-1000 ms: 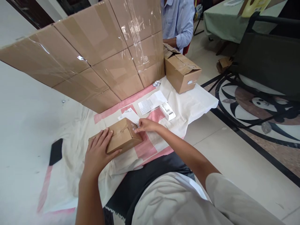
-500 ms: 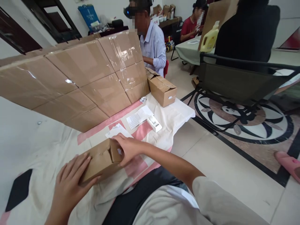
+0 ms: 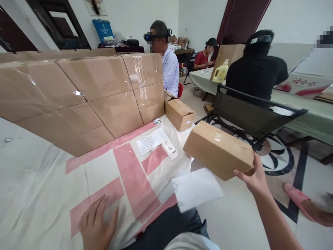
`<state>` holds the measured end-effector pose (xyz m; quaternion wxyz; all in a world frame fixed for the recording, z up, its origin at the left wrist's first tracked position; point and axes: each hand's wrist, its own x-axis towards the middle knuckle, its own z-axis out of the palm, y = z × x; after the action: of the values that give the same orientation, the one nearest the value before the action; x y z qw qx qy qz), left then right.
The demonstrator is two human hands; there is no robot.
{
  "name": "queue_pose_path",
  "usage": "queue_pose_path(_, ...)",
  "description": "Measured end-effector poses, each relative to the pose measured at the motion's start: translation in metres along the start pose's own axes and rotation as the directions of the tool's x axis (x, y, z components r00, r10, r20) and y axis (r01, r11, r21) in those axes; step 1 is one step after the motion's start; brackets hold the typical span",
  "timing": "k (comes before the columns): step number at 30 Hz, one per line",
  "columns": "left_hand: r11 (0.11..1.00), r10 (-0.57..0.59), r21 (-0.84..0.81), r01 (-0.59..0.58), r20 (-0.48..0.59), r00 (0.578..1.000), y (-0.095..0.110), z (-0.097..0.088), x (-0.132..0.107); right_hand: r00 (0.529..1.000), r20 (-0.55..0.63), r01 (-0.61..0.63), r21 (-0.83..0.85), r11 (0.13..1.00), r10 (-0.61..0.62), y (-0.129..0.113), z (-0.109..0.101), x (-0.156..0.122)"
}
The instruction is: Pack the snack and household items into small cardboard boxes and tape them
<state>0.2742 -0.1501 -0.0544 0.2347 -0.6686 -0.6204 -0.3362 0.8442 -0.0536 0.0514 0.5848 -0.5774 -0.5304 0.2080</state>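
Observation:
My right hand (image 3: 251, 177) grips one end of a brown cardboard box (image 3: 217, 149), which is off the table, tilted, above the floor at the right edge. The thumb lies on the near side; the other fingers are partly hidden behind the box. Below the box, past the table's edge, a white sheet of paper (image 3: 196, 187) hangs in the air, blurred, with no hand on it. My left hand (image 3: 97, 222) rests on the pink and white tablecloth (image 3: 137, 184), fingers spread, holding nothing.
A sheet of labels (image 3: 146, 144) and a white tape dispenser (image 3: 170, 150) lie mid-table. Another cardboard box (image 3: 179, 113) stands at the far corner, beside a wall of taped cartons (image 3: 109, 100). Several people sit beyond; a folding chair (image 3: 255, 114) stands at right.
The cardboard box has gone from the table to the right, in my right hand. My left hand has let go of it. The white paper has slid off the table.

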Motion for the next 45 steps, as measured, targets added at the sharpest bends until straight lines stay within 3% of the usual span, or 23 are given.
queue_pose_path(1,1.0,0.02,0.018,-0.02,0.021,1.0,0.003,0.001,0.002,0.999,-0.048,-0.025,-0.011,1.0,0.024,0.006,0.004,0.004)
queue_pose_path(3,0.999,0.042,0.014,-0.042,0.035,0.999,0.012,0.001,0.006,0.994,-0.091,-0.066,-0.013,0.998,0.065,0.017,0.033,0.013)
queue_pose_path(7,0.989,0.06,-0.136,-0.054,0.038,0.997,0.042,0.0,0.016,0.99,-0.114,-0.084,0.015,0.996,0.085,0.031,0.121,0.023)
queue_pose_path(9,0.981,0.064,-0.184,-0.053,0.052,0.997,0.058,0.003,0.017,0.986,-0.159,-0.053,-0.022,0.998,0.049,0.032,0.155,0.026)
queue_pose_path(12,0.977,0.055,-0.211,-0.032,0.103,0.993,0.069,0.009,0.014,0.981,-0.192,-0.014,-0.104,0.995,-0.006,0.031,0.178,0.031)
queue_pose_path(18,0.968,0.093,-0.249,-0.04,0.208,0.974,0.065,0.013,0.012,0.995,-0.051,0.068,-0.271,0.96,-0.085,0.041,0.19,0.054)
queue_pose_path(22,0.968,0.14,-0.237,-0.076,0.269,0.953,0.065,0.015,0.017,0.997,0.082,0.019,-0.127,0.992,-0.009,0.043,0.199,0.066)
queue_pose_path(24,0.971,0.15,-0.223,-0.087,0.284,0.947,0.069,0.017,0.021,0.976,0.219,-0.005,0.012,1.0,0.002,0.041,0.197,0.063)
queue_pose_path(26,0.969,0.167,-0.227,-0.099,0.304,0.938,0.076,0.02,0.028,0.938,0.341,0.021,0.116,0.993,-0.06,0.041,0.185,0.052)
queue_pose_path(27,0.966,0.18,-0.233,-0.108,0.314,0.932,0.082,0.023,0.032,0.941,0.328,0.053,0.118,0.992,-0.09,0.044,0.174,0.044)
queue_pose_path(29,0.959,0.216,-0.248,-0.135,0.334,0.917,0.093,0.028,0.042,0.99,0.123,0.077,-0.026,0.997,-0.073,0.057,0.146,0.029)
queue_pose_path(31,0.951,0.253,-0.26,-0.166,0.35,0.902,0.106,0.034,0.051,0.993,-0.114,-0.048,-0.257,0.965,0.019,0.081,0.113,0.016)
queue_pose_path(32,0.946,0.273,-0.27,-0.182,0.355,0.894,0.112,0.038,0.055,0.991,-0.111,-0.113,-0.337,0.935,0.079,0.096,0.099,0.012)
queue_pose_path(34,0.93,0.321,-0.299,-0.214,0.376,0.869,0.123,0.045,0.06,0.976,0.135,-0.105,-0.401,0.91,0.172,0.126,0.081,0.011)
queue_pose_path(35,0.922,0.345,-0.313,-0.23,0.386,0.856,0.128,0.048,0.061,0.943,0.279,-0.063,-0.387,0.92,0.182,0.139,0.079,0.012)
queue_pose_path(37,0.912,0.372,-0.328,-0.247,0.4,0.838,0.137,0.054,0.063,0.889,0.428,-0.012,-0.328,0.945,0.16,0.158,0.085,0.018)
queue_pose_path(41,0.916,0.347,-0.339,-0.214,0.406,0.845,0.151,0.061,0.063,0.905,0.385,-0.076,-0.271,0.96,0.18,0.173,0.125,0.03)
queue_pose_path(45,0.927,0.317,-0.327,-0.183,0.419,0.851,0.154,0.063,0.062,0.909,0.32,-0.231,-0.151,0.961,0.269,0.186,0.165,0.032)
